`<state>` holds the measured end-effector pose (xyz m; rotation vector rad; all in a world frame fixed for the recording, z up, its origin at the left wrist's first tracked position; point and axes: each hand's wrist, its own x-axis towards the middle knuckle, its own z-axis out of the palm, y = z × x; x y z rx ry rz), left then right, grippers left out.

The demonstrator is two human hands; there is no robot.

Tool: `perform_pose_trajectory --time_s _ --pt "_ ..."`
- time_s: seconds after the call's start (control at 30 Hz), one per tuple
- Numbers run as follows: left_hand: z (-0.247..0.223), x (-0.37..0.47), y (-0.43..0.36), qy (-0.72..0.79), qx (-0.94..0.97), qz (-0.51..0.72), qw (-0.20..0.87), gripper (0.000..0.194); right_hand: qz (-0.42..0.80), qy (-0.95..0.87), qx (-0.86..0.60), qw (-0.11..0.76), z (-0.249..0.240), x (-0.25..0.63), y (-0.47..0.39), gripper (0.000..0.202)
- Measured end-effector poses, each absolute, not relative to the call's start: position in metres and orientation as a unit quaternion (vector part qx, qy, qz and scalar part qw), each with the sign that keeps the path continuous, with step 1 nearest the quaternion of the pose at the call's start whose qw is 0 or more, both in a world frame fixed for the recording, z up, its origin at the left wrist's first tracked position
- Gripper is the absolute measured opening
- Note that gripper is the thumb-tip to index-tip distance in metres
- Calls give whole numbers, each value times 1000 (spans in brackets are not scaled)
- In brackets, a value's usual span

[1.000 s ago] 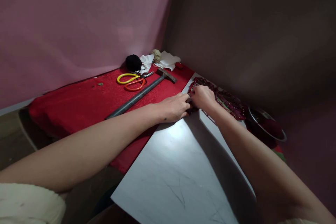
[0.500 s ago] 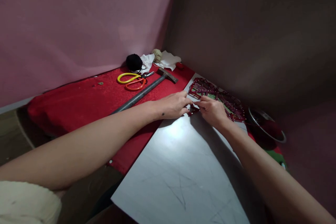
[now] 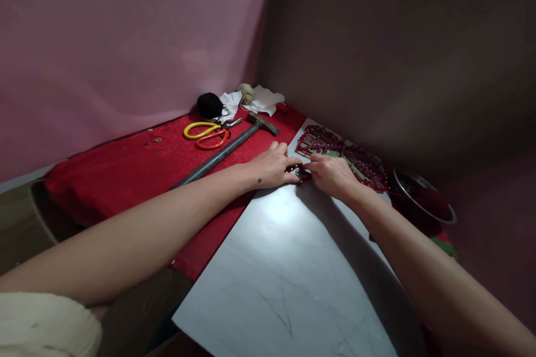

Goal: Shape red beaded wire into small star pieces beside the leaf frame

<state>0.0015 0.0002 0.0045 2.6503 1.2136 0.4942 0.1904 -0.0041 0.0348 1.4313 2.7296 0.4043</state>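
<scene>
A pale board [image 3: 259, 268] bears string art, a dark red and green winged figure [image 3: 341, 156] wound around small nails. My left hand [image 3: 272, 166] rests at the board's left edge, its thumb and forefinger apart on either side of a small cluster of red-wound nails [image 3: 300, 173]. Just right of that cluster, my right hand [image 3: 330, 173] is closed in a pinch, fingertips touching the nails. It appears to hold dark red yarn, though the strand between the fingers is too fine to make out clearly.
A metal bowl [image 3: 446, 215] with dark red yarn stands right of the board. On the red cloth [image 3: 109, 178] lie a hammer [image 3: 226, 150], scissors [image 3: 205, 133], a black yarn ball [image 3: 209, 106], a beige yarn ball [image 3: 246, 92] and white cloth [image 3: 264, 101]. Walls stand close behind.
My left thumb and forefinger have spread further apart around the nail cluster. My right hand stays pinched beside it. The whole view has shifted slightly.
</scene>
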Motion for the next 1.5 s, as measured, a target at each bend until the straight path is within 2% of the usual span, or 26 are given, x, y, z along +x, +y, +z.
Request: perform_pose_trajectory --time_s 0.13,0.2,0.3,0.43,0.6,0.73,0.9,1.07,1.3,1.43,1.5 --pt "9 -1 2 391 905 148 82 48 52 864 495 -80 33 200 10 32" --pt "9 -1 2 392 905 146 77 49 7 844 526 -101 34 202 21 28" --pt "8 0 1 398 903 144 71 50 -2 809 583 -77 37 194 35 23" --pt "9 1 2 405 902 138 65 46 94 799 594 -16 42 168 38 25" --pt "25 -7 1 439 881 89 155 36 136 790 598 24 46 133 22 23" --pt "32 -15 1 444 870 83 196 28 122 779 614 27 47 123 7 24" --pt "27 -17 1 440 875 97 177 26 136 777 615 19 40 126 -13 22" --pt "25 -18 1 432 883 95 157 32 133 784 604 -47 28 133 -27 26" --pt "23 -19 2 439 878 96 165 42 74 788 577 -201 14 158 -27 23" --pt "20 -19 3 434 874 121 180 57 67 798 569 -186 17 162 -21 23" --pt "19 -19 4 430 876 122 181 56 65 813 556 -161 19 162 -18 25"
